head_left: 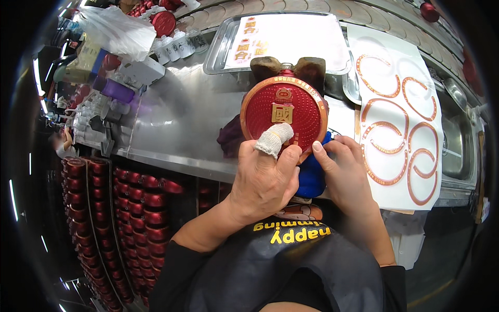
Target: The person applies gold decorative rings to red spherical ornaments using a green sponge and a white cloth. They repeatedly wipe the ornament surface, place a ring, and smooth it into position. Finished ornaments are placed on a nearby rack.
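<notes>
A round, flat red bottle (258,102) with a dotted face, a gold square emblem (282,114) and a gold printed strip (253,93) round its rim leans upright in front of me. Its neck rests between two dark brown blocks (310,70). My left hand (267,177) is at the lower face, fingers curled; a white knitted finger cover (274,139) sits on one finger, pressed against the bottle below the emblem. The thumb touches the lower rim. My right hand (345,169) grips the lower right rim, thumb in front and fingers partly hidden. Blue cloth (312,179) lies beneath the bottle.
A white sheet (387,192) with several curved red-gold strips (383,153) lies at right, beside a sink (460,156). Behind the bottle stands a metal tray (218,54) with a gold-emblem sheet (301,39). Stacked red bottles (140,208) fill the lower left; clear bottles (179,46) stand at far left.
</notes>
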`<act>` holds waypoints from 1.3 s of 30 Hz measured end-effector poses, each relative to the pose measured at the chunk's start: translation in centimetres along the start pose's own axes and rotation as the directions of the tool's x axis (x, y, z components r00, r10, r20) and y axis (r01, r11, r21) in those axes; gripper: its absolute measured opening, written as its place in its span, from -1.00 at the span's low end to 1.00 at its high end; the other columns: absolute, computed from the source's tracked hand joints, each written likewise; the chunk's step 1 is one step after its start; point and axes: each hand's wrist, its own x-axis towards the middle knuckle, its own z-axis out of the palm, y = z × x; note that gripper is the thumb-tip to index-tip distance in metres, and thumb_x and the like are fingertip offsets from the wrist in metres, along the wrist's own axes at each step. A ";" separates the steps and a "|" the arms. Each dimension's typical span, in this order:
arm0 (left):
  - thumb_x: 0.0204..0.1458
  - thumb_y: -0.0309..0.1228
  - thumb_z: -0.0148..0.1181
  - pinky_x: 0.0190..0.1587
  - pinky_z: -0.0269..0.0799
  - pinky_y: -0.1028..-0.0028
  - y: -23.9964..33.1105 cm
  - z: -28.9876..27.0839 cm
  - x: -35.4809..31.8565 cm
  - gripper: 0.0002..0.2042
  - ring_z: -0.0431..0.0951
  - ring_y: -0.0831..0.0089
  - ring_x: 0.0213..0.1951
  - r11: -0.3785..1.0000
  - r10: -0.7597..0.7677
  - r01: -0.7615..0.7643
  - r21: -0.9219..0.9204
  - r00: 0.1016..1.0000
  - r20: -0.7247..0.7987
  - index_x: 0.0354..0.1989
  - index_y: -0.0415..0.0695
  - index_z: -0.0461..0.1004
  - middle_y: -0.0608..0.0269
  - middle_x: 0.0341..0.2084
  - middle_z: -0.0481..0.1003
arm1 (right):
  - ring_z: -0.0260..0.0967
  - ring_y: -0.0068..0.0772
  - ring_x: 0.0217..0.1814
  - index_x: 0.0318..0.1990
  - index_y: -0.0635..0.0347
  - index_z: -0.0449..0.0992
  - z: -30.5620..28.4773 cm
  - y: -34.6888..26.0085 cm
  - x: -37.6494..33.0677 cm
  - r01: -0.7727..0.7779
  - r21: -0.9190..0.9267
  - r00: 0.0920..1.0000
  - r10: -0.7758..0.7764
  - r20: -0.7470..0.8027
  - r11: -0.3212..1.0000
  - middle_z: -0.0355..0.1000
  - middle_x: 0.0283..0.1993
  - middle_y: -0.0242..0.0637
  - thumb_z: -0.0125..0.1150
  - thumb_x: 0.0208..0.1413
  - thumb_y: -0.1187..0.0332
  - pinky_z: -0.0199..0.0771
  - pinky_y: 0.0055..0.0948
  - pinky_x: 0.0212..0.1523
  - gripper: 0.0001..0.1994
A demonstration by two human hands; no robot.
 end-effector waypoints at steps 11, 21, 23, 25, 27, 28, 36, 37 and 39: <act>-0.17 -0.59 0.32 0.08 0.26 0.20 -1.9 0.6 -2.3 -0.58 0.45 0.11 0.07 0.995 -0.021 0.035 0.097 0.989 -0.144 -0.04 -0.10 0.51 0.00 0.13 0.45 | 0.31 0.05 0.20 0.34 -0.07 0.50 0.4 -1.0 -0.5 0.008 -0.015 0.999 -0.008 0.038 1.000 0.38 0.06 -0.15 0.25 -0.01 0.61 0.40 -0.02 0.21 -0.33; -0.07 -0.58 0.23 0.26 0.24 0.13 -4.4 0.1 -4.3 -0.59 0.39 0.05 0.16 0.839 -0.324 0.194 -0.508 0.929 -0.180 0.03 -0.16 0.46 -0.19 0.20 0.35 | 0.35 -0.03 0.25 0.44 0.47 0.20 0.5 0.0 1.4 -0.362 0.398 0.924 0.382 0.032 0.843 0.38 0.17 0.05 0.18 0.38 0.17 0.35 -0.17 0.28 -0.35; 0.05 -0.37 0.32 0.30 0.22 0.12 -4.2 -0.1 -4.0 -0.59 0.34 0.02 0.20 0.779 -0.317 0.158 -0.607 0.934 -0.164 0.09 -0.17 0.44 -0.19 0.26 0.30 | 0.34 0.00 0.30 0.44 0.45 0.20 0.9 0.2 2.3 -0.342 0.440 0.928 0.373 0.018 0.830 0.36 0.22 0.06 0.22 0.36 0.09 0.33 -0.17 0.32 -0.30; 0.10 -0.23 0.35 0.30 0.19 0.09 -3.6 0.4 -3.3 -0.54 0.33 -0.03 0.21 0.860 -0.208 0.068 -0.505 0.952 -0.226 0.12 -0.18 0.44 -0.20 0.26 0.29 | 0.33 0.01 0.34 0.44 0.42 0.21 1.2 0.2 2.8 -0.341 0.430 0.931 0.365 0.028 0.836 0.34 0.25 0.06 0.28 0.31 0.04 0.33 -0.17 0.34 -0.25; 0.15 0.01 0.31 0.34 -0.01 0.03 -2.8 1.8 -2.4 -0.43 0.22 -0.07 0.29 0.976 -0.133 0.091 -0.200 0.969 -0.210 0.18 -0.12 0.43 -0.19 0.31 0.26 | 0.33 0.01 0.36 0.45 0.39 0.22 1.4 0.1 2.9 -0.352 0.416 0.929 0.367 0.047 0.838 0.33 0.27 0.06 0.32 0.27 0.01 0.33 -0.17 0.34 -0.21; 0.14 0.02 0.33 0.33 -0.03 0.01 -2.5 2.5 -2.0 -0.42 0.18 -0.08 0.30 0.987 -0.123 0.097 -0.125 0.967 -0.223 0.21 -0.09 0.41 -0.17 0.32 0.25 | 0.33 0.01 0.36 0.45 0.38 0.22 1.5 0.1 2.9 -0.357 0.410 0.928 0.370 0.050 0.839 0.33 0.27 0.06 0.34 0.25 0.00 0.34 -0.17 0.34 -0.20; 0.07 -0.02 0.40 0.34 -0.13 -0.13 -2.4 3.4 -1.7 -0.33 0.04 -0.18 0.36 0.985 -0.165 0.152 -0.079 0.966 -0.199 0.31 0.01 0.31 -0.15 0.34 0.20 | 0.35 -0.01 0.35 0.45 0.35 0.23 1.6 0.6 2.9 -0.359 0.482 0.925 0.374 0.069 0.799 0.33 0.28 0.03 0.43 0.16 0.00 0.35 -0.18 0.33 -0.15; 0.06 -0.03 0.40 0.35 -0.14 -0.14 -2.4 3.4 -1.7 -0.33 0.04 -0.19 0.36 0.985 -0.161 0.146 -0.087 0.967 -0.196 0.31 0.01 0.31 -0.15 0.34 0.20 | 0.35 -0.02 0.35 0.46 0.34 0.23 1.6 0.6 2.9 -0.354 0.483 0.928 0.366 0.073 0.801 0.34 0.28 0.03 0.44 0.15 0.00 0.35 -0.18 0.33 -0.14; 0.05 -0.04 0.42 0.36 -0.16 -0.17 -2.4 3.3 -1.6 -0.32 0.02 -0.19 0.37 0.985 -0.158 0.142 -0.096 0.969 -0.189 0.31 0.02 0.31 -0.16 0.33 0.20 | 0.35 -0.02 0.36 0.47 0.34 0.21 1.6 0.6 3.0 -0.347 0.459 0.933 0.353 0.075 0.818 0.34 0.28 0.03 0.47 0.13 0.01 0.35 -0.18 0.34 -0.12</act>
